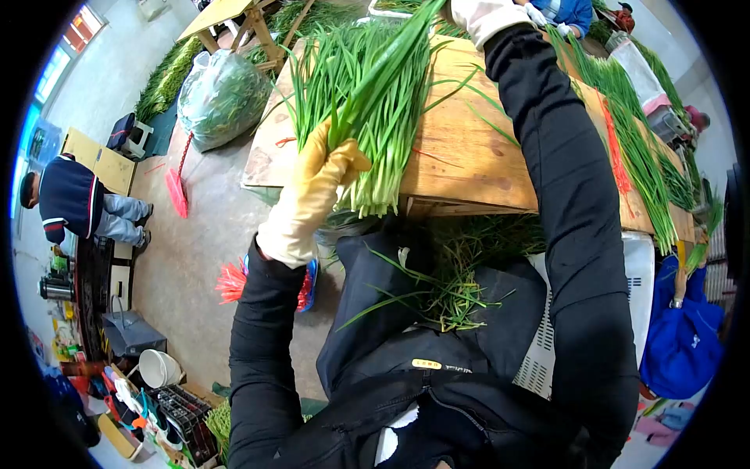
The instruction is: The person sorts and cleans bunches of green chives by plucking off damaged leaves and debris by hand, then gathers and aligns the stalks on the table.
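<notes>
My left hand (316, 187), in a cream glove, is closed around the lower end of a small bunch of green chives (371, 98). The bunch slants up and right across a larger pile of chives (387, 168), whose pale cut ends point toward me at the table edge. At the top edge of the view, my right hand (480, 19) in a white glove is beside the leaf tips of the bunch. Its fingers are mostly out of view, so I cannot see whether it grips them.
The wooden table (476, 148) carries loose leaves and red ties (616, 148). More chives (625, 109) lie along its right side. Trimmings (461, 301) cover my lap. A stuffed plastic bag (223, 98) stands left. One person (74, 195) stands far left; another (566, 16) works opposite.
</notes>
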`<state>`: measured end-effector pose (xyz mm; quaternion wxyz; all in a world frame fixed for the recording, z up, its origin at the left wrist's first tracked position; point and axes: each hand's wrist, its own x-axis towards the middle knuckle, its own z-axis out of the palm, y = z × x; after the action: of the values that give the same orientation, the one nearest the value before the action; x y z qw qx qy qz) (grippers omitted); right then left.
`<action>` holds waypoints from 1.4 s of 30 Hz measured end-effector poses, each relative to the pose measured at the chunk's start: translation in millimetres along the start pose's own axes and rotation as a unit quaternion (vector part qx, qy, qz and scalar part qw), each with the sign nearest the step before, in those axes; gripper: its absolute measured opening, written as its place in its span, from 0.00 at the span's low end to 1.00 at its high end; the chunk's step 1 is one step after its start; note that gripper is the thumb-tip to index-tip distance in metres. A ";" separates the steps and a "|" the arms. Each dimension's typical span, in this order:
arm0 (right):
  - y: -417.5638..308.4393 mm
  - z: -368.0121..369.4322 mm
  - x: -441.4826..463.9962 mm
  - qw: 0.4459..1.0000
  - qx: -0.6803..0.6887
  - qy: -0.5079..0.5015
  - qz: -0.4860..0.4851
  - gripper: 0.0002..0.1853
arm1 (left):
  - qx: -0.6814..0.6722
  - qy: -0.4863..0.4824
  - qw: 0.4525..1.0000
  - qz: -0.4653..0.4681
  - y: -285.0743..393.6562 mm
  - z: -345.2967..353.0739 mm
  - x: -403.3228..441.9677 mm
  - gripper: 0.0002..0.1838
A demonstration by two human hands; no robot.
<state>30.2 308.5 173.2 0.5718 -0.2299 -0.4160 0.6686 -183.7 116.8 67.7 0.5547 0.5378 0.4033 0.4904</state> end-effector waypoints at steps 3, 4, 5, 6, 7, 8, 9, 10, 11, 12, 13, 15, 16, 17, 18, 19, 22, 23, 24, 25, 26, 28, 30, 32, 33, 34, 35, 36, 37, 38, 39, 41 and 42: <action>10.6 14.7 10.4 0.998 -0.020 -0.048 0.028 0.16 | 0.070 -0.019 0.997 0.030 -2.1 -6.3 10.2 0.10; 17.2 12.6 12.4 0.944 -0.325 -0.026 -0.050 0.18 | 0.097 -0.038 0.994 0.013 -12.9 -14.8 17.2 0.12; 21.0 15.3 12.4 0.793 -0.597 0.001 -0.123 0.20 | 0.133 -0.049 0.990 0.009 -20.3 -21.8 23.2 0.17; 29.2 12.4 15.1 0.735 -0.670 0.021 -0.101 0.20 | 0.289 -0.006 0.957 0.039 -26.8 -25.8 24.2 0.21; 40.6 5.6 20.4 0.669 -0.738 0.041 -0.079 0.20 | 0.435 0.039 0.897 0.069 -29.3 -27.6 23.1 0.25; 51.0 5.3 37.9 0.638 -0.769 0.028 -0.039 0.28 | 0.474 0.044 0.879 0.017 -19.9 -21.8 21.5 0.34; 61.3 -2.7 46.1 0.633 -0.774 0.016 -0.028 0.34 | 0.492 0.045 0.869 0.017 -23.1 -23.5 21.7 0.37; 61.6 0.2 38.0 0.647 -0.762 0.020 -0.022 0.34 | 0.477 0.041 0.877 0.039 -25.3 -25.3 22.2 0.39; 62.5 4.1 28.2 0.662 -0.749 0.022 -0.016 0.34 | 0.462 0.037 0.884 0.059 -26.8 -27.0 22.6 0.41; 67.6 1.8 31.7 0.673 -0.738 0.057 0.019 0.34 | 0.462 0.037 0.884 0.061 -25.5 -26.9 22.8 0.41; 73.2 0.9 36.4 0.691 -0.716 0.085 0.050 0.33 | 0.443 0.041 0.895 0.044 -22.0 -25.6 23.4 0.43; 74.5 0.2 36.4 0.708 -0.699 0.077 0.064 0.33 | 0.425 0.044 0.903 0.032 -21.0 -24.8 26.2 0.45; 69.6 5.4 29.9 0.692 -0.717 0.065 0.053 0.32 | 0.423 0.058 0.904 0.025 -23.5 -24.9 27.7 0.47; 69.7 6.7 33.7 0.689 -0.717 0.056 0.088 0.29 | 0.420 0.071 0.904 0.019 -26.2 -25.3 28.7 0.48; 72.6 1.2 37.2 0.690 -0.722 0.018 0.052 0.25 | 0.417 0.076 0.905 0.021 -29.0 -25.6 28.4 0.47; 81.7 -10.6 41.2 0.688 -0.726 -0.021 0.015 0.22 | 0.417 0.073 0.905 0.024 -28.4 -25.2 28.0 0.47; 106.4 -27.9 68.0 0.963 -0.229 0.101 0.100 0.16 | 0.482 0.065 0.869 0.091 -16.8 -19.7 23.7 0.44; 110.7 -34.5 71.5 0.971 -0.196 0.101 0.093 0.15 | 0.481 0.063 0.870 0.093 -21.4 -21.4 24.1 0.44; 109.4 -35.2 70.6 0.967 -0.199 0.124 0.096 0.15 | 0.487 0.058 0.861 0.133 -30.3 -25.1 25.2 0.43; 104.9 -39.8 65.1 0.975 -0.160 0.124 0.088 0.12 | 0.493 0.053 0.851 0.174 -37.6 -27.9 26.3 0.41; 101.7 -41.8 61.4 0.976 -0.148 0.146 0.070 0.10 | 0.475 0.048 0.857 0.195 -43.3 -29.6 27.8 0.38; 97.6 -56.2 49.3 0.985 -0.127 0.119 0.014 0.06 | 0.460 0.046 0.864 0.197 -53.4 -34.1 35.1 0.37; 85.9 -77.3 29.8 0.980 -0.180 0.078 0.026 0.10 | 0.444 0.062 0.873 0.191 -56.3 -33.9 42.7 0.34; 73.4 -91.7 0.1 0.971 -0.230 0.040 0.044 0.16 | 0.448 0.062 0.875 0.174 -58.9 -34.8 50.9 0.34; 66.0 -91.9 -21.1 0.968 -0.245 0.033 0.048 0.16 | 0.454 0.065 0.875 0.156 -61.3 -36.0 53.5 0.33; 54.8 -87.3 -47.3 0.958 -0.278 0.017 0.064 0.16 | 0.467 0.064 0.864 0.176 -65.5 -37.5 54.9 0.31; 46.5 -81.4 -74.4 0.946 -0.312 0.055 0.072 0.15 | 0.468 0.061 0.863 0.180 -62.1 -36.6 53.3 0.31; 41.3 -87.6 -98.3 0.941 -0.324 0.066 0.068 0.14 | 0.485 0.075 0.846 0.211 -57.4 -34.7 50.5 0.29; 35.6 -104.4 -121.8 0.947 -0.308 0.050 0.078 0.14 | 0.500 0.089 0.827 0.242 -52.0 -32.3 48.3 0.28; 23.5 -92.3 -155.4 0.929 -0.352 0.097 0.064 0.14 | 0.510 0.080 0.832 0.204 -44.2 -32.0 46.7 0.27; 18.0 -102.5 -181.7 0.919 -0.382 0.097 0.024 0.13 | 0.548 0.082 0.810 0.190 -31.5 -27.2 44.2 0.26; 1.8 -117.0 -232.9 0.875 -0.452 0.175 -0.010 0.12 | 0.550 0.091 0.789 0.257 -21.0 -19.1 43.4 0.27; -4.2 -129.9 -258.4 0.851 -0.476 0.218 -0.048 0.12 | 0.552 0.067 0.780 0.286 -23.3 -19.3 45.0 0.30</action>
<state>196.5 99.6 61.9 0.5002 -0.5932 -0.5584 0.2934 -191.3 166.1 46.4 -0.0312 0.8084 0.4684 0.3551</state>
